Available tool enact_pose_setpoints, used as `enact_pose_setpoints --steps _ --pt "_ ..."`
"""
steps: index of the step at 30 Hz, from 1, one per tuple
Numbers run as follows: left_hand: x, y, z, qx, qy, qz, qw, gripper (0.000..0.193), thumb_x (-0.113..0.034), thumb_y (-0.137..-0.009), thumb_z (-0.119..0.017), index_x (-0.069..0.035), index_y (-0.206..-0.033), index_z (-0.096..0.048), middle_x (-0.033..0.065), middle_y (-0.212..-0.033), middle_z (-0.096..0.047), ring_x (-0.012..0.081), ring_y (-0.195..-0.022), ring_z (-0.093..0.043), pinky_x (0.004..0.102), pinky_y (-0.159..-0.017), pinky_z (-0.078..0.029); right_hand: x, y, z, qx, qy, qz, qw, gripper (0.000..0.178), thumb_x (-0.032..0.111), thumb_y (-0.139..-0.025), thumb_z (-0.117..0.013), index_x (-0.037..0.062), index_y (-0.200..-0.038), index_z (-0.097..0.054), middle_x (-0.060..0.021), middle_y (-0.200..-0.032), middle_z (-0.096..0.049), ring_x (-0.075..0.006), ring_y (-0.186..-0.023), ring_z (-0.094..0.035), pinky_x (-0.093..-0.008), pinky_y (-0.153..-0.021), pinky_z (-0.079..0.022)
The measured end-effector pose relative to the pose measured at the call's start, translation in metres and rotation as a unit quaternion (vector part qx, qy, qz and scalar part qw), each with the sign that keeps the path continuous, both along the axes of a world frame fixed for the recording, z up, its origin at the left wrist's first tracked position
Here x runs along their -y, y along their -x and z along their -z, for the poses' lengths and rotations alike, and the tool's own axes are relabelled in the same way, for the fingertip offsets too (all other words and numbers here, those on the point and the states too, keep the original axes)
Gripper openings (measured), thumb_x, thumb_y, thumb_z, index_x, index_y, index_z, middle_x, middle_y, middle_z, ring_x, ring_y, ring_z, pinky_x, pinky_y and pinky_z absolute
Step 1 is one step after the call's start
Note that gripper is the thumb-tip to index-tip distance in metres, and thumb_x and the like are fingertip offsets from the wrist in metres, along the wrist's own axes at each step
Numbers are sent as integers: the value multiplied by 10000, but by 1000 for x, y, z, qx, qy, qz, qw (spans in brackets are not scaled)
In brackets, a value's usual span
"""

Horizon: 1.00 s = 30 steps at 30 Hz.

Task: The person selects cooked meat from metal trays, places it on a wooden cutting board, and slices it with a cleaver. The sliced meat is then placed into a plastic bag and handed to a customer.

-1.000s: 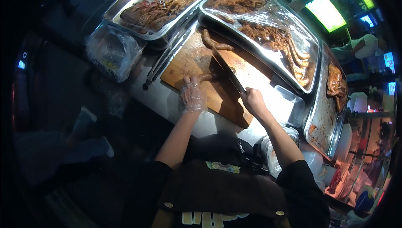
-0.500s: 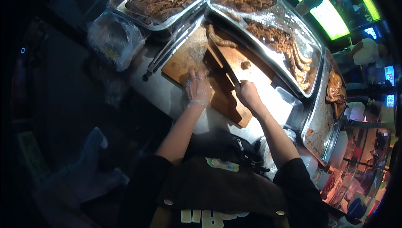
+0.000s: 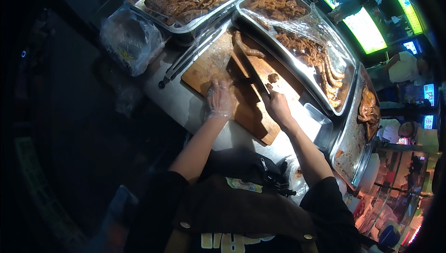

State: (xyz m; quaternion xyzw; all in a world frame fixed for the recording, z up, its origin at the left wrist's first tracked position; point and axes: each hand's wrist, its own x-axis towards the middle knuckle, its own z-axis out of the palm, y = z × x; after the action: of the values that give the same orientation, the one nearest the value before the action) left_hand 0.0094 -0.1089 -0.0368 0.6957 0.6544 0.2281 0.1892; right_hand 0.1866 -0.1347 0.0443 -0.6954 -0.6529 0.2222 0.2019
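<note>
My right hand [image 3: 278, 107] is wrapped round the handle of a long dark-bladed knife [image 3: 253, 73], its blade slanting up and left over the wooden cutting board [image 3: 197, 77]. On the board's left part is my left hand [image 3: 219, 99], in a thin clear plastic glove. Its fingers are bent together and pressed down; what lies under them, if anything, I cannot make out. A curved brown piece of cooked meat [image 3: 251, 50] lies at the board's far end, by the blade's tip. Right of the blade sits a small dark chunk of meat [image 3: 273, 78].
Metal trays of cooked meat line the far side, one tray [image 3: 297, 55] partly under plastic film. Metal tongs [image 3: 173, 69] lie left of the board, near a clear plastic bag [image 3: 130, 42]. A right-hand tray [image 3: 346, 160] holds a brown roasted bird [image 3: 368, 111].
The whole view has shifted slightly. Against the board, the knife and both hands stand nearly as before.
</note>
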Motion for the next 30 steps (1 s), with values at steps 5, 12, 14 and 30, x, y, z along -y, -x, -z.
enact_pose_setpoints --steps 5,12,14,30 --pt "-3 -7 5 -34 -52 35 997 456 -226 -802 -645 3 -1178 -523 243 -1126 -575 345 -1013 -592 431 -821 -516 -4 7 -19 -83 -49 20 995 181 116 -880 -548 -55 -858 -605 -190 -594 -538 -266 -552 -539 -386 -546 -446" --pt "2 -8 2 -16 41 33 998 543 -241 -804 -653 -15 -1249 -442 261 -1313 -422 397 -1048 -576 467 -858 -503 -6 13 23 25 90 16 996 297 193 -880 -576 -76 -758 -612 -312 -689 -594 -450 -691 -614 -474 -633 -485" --pt "0 -7 2 -24 44 42 998 557 -265 -813 -647 -13 -1263 -437 266 -1328 -413 406 -1056 -570 469 -872 -496 -3 11 16 10 58 19 998 280 168 -882 -562 -76 -752 -602 -294 -657 -589 -426 -644 -617 -469 -609 -482" --pt "2 -2 9 105 61 41 992 711 -365 -745 -774 -4 -1236 -408 234 -1208 -449 407 -1047 -545 466 -887 -461 -15 23 18 36 70 2 997 231 99 -848 -537 -89 -743 -619 -297 -671 -606 -428 -628 -626 -466 -632 -522"
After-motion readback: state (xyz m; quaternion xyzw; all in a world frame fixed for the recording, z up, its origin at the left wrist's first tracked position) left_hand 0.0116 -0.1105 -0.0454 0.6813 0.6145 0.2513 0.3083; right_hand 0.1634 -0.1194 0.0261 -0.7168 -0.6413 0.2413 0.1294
